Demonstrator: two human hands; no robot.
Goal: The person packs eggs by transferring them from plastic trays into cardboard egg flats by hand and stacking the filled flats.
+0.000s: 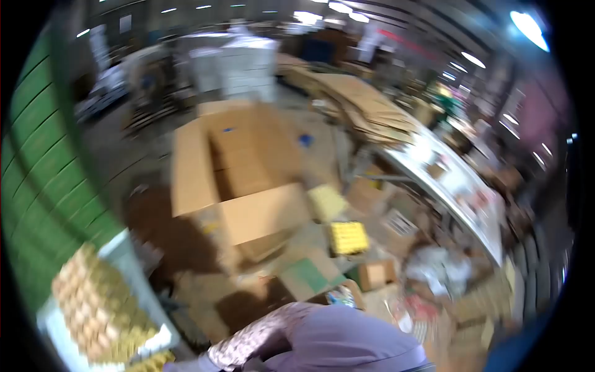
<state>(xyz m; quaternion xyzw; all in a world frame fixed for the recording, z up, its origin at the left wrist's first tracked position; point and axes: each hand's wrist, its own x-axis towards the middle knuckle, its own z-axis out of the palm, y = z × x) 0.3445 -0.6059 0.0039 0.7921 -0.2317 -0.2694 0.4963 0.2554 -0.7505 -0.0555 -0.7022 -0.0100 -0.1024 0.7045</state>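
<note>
Head view: patterned sleeve (260,336) near stacked trays (99,307), open carton (263,214) beyond

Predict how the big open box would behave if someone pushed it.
The box is probably light for its size: it looks like cardboard, with little visible inside. Its flaps splay outward, so they may bend or flop when pushed. Its flat sides suggest sliding, not rolling.

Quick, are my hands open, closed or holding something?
Left hand: out of view, state can't be told.
Right hand: also out of view, can't be told.
</note>
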